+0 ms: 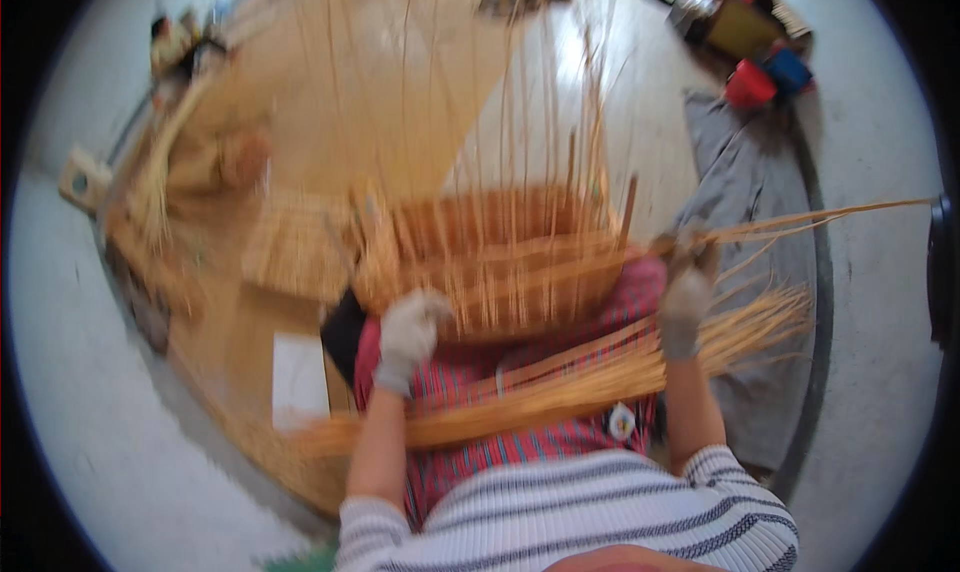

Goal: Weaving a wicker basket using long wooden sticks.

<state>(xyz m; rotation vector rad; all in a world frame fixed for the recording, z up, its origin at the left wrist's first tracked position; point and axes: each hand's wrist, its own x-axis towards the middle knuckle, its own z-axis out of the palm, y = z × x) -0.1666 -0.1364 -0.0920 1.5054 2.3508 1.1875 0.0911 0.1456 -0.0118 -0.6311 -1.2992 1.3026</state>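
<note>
A half-woven wicker basket (540, 297) rests across my lap, with long thin upright stakes rising from its walls. My gloved left hand (412, 327) is closed at the basket's near left corner, its fingertips against the weave; motion smears them slightly. At the right end of the basket, my gloved right hand (688, 292) is closed around several long cane strands (800, 217), which stretch off to the right. Below the basket, a thick bundle of loose cane strands (520, 407) lies across my thighs, its splayed end passing beneath my right forearm.
A woven mat (295, 242) and a white sheet of paper (299, 382) lie on the left. Pale fibre (160, 172) is heaped farther left. Grey cloth (745, 172) covers the right floor, with a red container (750, 84) beyond. A person (172, 47) sits far left.
</note>
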